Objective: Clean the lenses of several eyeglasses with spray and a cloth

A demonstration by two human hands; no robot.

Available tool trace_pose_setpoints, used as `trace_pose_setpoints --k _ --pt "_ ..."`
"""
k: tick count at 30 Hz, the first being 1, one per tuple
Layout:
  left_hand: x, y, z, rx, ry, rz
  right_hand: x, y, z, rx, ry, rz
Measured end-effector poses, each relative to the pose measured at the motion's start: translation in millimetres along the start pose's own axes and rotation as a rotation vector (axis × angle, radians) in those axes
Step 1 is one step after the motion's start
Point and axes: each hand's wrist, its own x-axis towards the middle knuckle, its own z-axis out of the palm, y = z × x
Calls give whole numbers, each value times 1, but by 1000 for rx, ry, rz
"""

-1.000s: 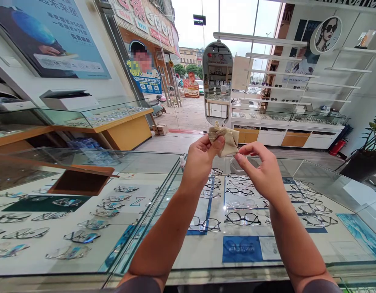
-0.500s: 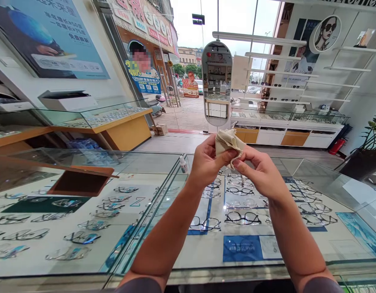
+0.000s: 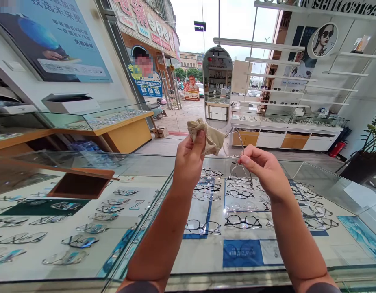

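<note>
Landmark: the tall oval mirror (image 3: 217,85).

Change over the last half second: the two hands had been together below the mirror, with the cloth bunched between them. They had since parted. The left hand (image 3: 189,156) had shifted to below and left of the mirror and taken the cloth (image 3: 214,140) with it; the right hand (image 3: 261,165) sat below and right of it.

Fingers, left: thumb pressed down on the cloth, clamping it against the fingers behind, which were partly hidden. Fingers, right: thumb and forefinger pinched together on the wire of the thin-rimmed glasses (image 3: 235,156).

Position of glasses: in the air just below the mirror and slightly to its right, turned on end, the upper lens (image 3: 234,142) above the pinch and the lower lens (image 3: 238,171) beneath it. The cloth's free edge reached the near side of the upper lens; whether they touched could not be told.

Judgement: the parting left both lenses largely uncovered, so cloth work on them seemed interrupted at this moment. Only the right hand's small pinch appeared to support the glasses, so a tilt or slip seemed possible.

Surroundings: well below the mirror, frames stood in rows in the glass case (image 3: 206,254), including a dark-framed pair (image 3: 243,221).
</note>
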Motion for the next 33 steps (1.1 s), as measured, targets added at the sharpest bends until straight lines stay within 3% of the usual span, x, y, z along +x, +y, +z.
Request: trace_pose_setpoints --k 5,12,16,23,27,33 --pt "-4 23 -12 185 -78 52 -3 -3 -12 104 33 33" --pt "-12 40 -7 306 -213 96 -3 -3 -18 85 -32 50" --pt "-16 49 -7 470 -252 219 -5 -7 -18 102 -125 75" --pt "-18 56 -8 751 -497 457 -6 -12 -21 71 -272 123" --pt "-17 51 -9 790 -495 564 -6 -12 -21 71 -281 109" --pt "-17 50 -8 798 -509 571 -8 -13 -22 65 -292 103"
